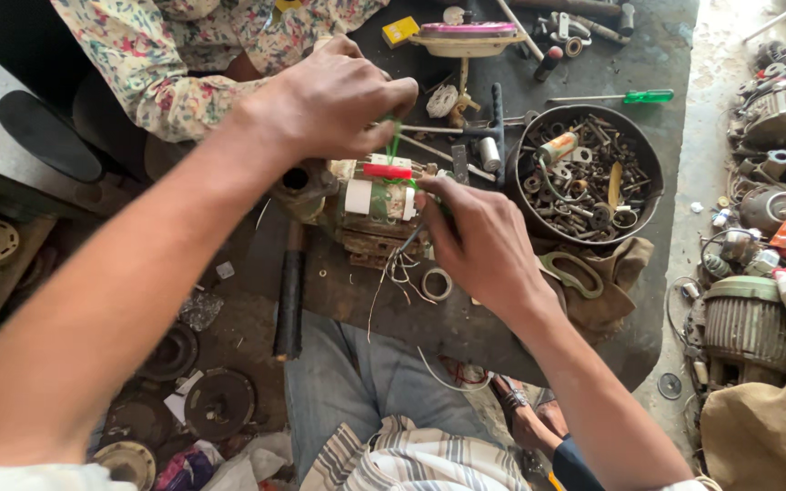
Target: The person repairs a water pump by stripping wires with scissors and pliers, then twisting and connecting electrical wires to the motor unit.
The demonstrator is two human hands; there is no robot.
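Both hands are on a small motor coil (377, 202) sitting mid table (539, 336), wrapped in white and green tape with a red strip on top. Left hand (334, 95) has its grip pinched on a green wire (396, 141) above the coil; right hand (479, 241) pinches the wire ends beside it. A round pan of nuts and bolts (589, 173) sits just right, and a small yellow box (400, 31) lies at the far edge.

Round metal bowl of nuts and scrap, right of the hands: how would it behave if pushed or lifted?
The metal bowl is heaped with bolts, washers and nuts, so it is probably heavy for its size. Pushed, it would likely slide rather than tip, being wide and low. The loose contents could shift and rattle.
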